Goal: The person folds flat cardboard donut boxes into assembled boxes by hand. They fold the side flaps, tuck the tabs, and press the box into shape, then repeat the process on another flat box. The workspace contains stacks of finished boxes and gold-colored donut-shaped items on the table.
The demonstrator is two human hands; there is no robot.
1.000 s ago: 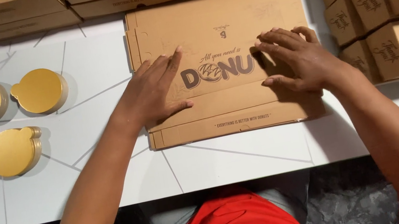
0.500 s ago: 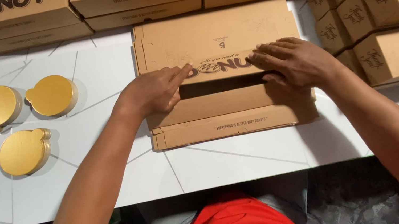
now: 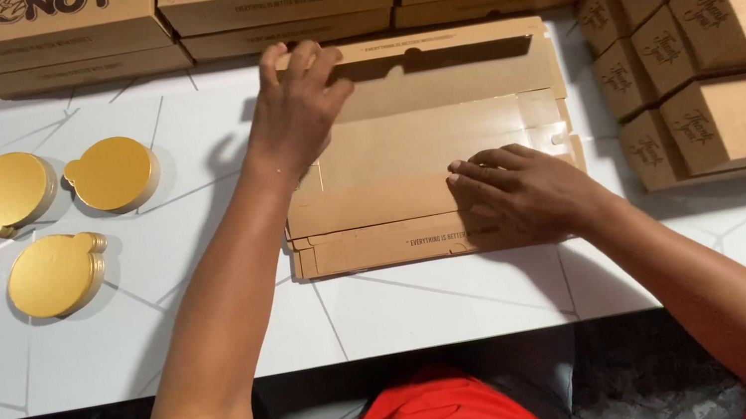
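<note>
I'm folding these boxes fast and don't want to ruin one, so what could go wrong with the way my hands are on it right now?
The left hand lifts the far flap of the flat brown cardboard box blank by one corner only, so it might crease unevenly. The right hand pins just the near right side, so the blank could slide on the smooth white table toward the three round gold cake boards.

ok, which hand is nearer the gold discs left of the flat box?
Left. The left hand grips the far-left edge of the flat cardboard box, just right of the gold discs. The right hand presses on the box's near right part, farther away.
</note>
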